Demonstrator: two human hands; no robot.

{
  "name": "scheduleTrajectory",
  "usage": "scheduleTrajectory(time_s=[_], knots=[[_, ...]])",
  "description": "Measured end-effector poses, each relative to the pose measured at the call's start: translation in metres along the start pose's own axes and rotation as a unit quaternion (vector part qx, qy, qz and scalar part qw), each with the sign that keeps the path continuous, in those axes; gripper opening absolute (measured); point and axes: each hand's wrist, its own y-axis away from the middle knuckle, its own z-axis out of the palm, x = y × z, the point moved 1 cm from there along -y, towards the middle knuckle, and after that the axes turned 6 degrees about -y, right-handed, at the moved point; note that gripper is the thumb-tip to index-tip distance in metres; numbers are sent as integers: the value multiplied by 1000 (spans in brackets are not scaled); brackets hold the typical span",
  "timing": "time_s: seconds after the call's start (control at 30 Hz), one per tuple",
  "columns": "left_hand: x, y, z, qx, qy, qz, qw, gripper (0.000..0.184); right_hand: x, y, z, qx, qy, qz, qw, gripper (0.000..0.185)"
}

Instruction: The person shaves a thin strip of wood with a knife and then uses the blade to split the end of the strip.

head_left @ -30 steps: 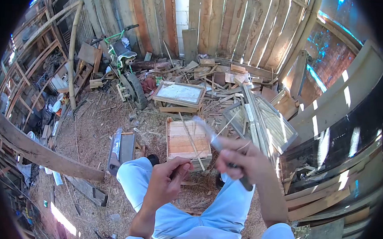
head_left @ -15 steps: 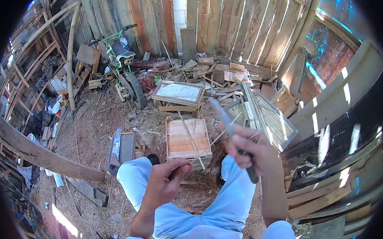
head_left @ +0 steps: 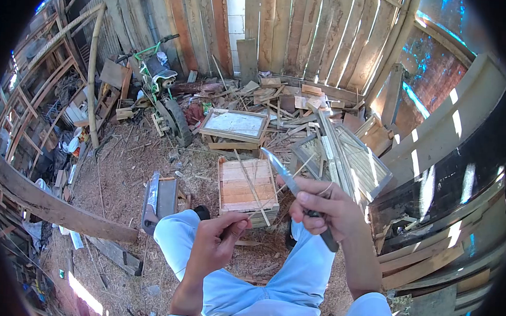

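My right hand is wrapped round the dark handle of a knife, its blade pointing up and to the left. Fingers pinched, my left hand holds the near end of a thin wooden stick, which slants up to the right behind the blade. Whether the blade touches the stick, I cannot tell. Between my knees stands a wooden crate with a light slatted top. Another thin strip lies slantwise across it.
A handsaw rests by a small framed box on the left. Further off stand a white-topped frame, a green motorbike and piled scrap wood. A slatted panel leans at the right. Shavings cover the floor.
The knife and my right hand have moved down and slightly left, and the blade now shows more sharply. My left hand keeps almost the same place.
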Motion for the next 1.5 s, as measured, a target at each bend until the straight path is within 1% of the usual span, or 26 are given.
scheduleTrajectory(time_s=[0.1,0.13,0.2,0.23,0.3,0.37,0.4,0.47,0.5,0.57,0.6,0.67,0.7,0.77,0.83,0.9,0.97,1.0,1.03,1.1,1.13,1.17,1.23,1.3,1.43,1.5], knots=[[1,3,2,-12,-2,-10,1000,10,-10,-2,-10,-20,-5,-9,1000,40],[0,2,2,0,7,5,1000,9,-15,3,-2,44,4,-37,998,45],[2,2,2,12,17,24,999,9,-24,4,-6,59,6,-55,997,45],[5,3,-1,-8,-3,2,1000,9,-27,5,-8,75,4,-76,994,46],[4,4,-2,-26,-21,-21,999,9,-25,4,-7,72,20,-81,994,45],[-2,3,1,13,7,15,1000,8,-24,6,-9,8,31,-71,997,42],[-1,3,1,14,8,13,1000,8,-25,5,-8,8,32,-69,997,42],[2,5,-3,-12,-24,-30,999,8,-25,4,-5,80,65,-72,992,46],[0,5,-3,-12,-25,-31,999,8,-27,3,-12,80,64,-71,992,46],[-5,2,-4,11,5,-11,1000,10,-43,-1,-22,106,5,-183,977,47],[-6,-1,-5,18,4,-10,1000,10,-40,2,-22,113,45,-163,979,46],[-10,-11,-4,-24,146,-106,983,11,-21,-3,-19,86,34,-141,986,45],[-15,-19,0,-16,144,-107,984,11,-9,-7,-14,64,22,-121,990,43],[-24,-42,14,58,252,31,966,10,9,-17,-6,78,38,-133,987,42],[-25,-57,21,109,225,42,967,11,27,-25,-1,122,76,-146,979,40],[-25,-65,23,154,199,55,966,11,44,-31,5,123,111,-152,974,35],[-26,-69,22,174,220,61,958,12,59,-41,3,192,308,-160,918,31],[-26,-69,23,187,230,53,954,12,62,-46,4,220,336,-195,895,26],[-26,-68,23,189,227,51,954,12,64,-51,3,217,335,-194,896,26],[-27,-66,23,193,245,42,949,11,62,-60,-2,252,371,-273,851,23],[-28,-64,22,193,244,40,950,11,61,-63,-4,265,400,-287,829,19],[-30,-64,21,196,234,43,951,11,57,-65,-4,264,399,-285,830,19],[-31,-63,16,199,222,44,953,11,49,-66,1,254,508,-282,773,15],[-32,-62,9,196,254,35,946,10,50,-69,2,239,492,-295,783,14],[-28,-56,-5,233,197,39,952,10,42,-73,1,216,539,-334,742,13],[-30,-45,-30,312,149,62,936,10,31,-71,-5,218,550,-345,728,12]])
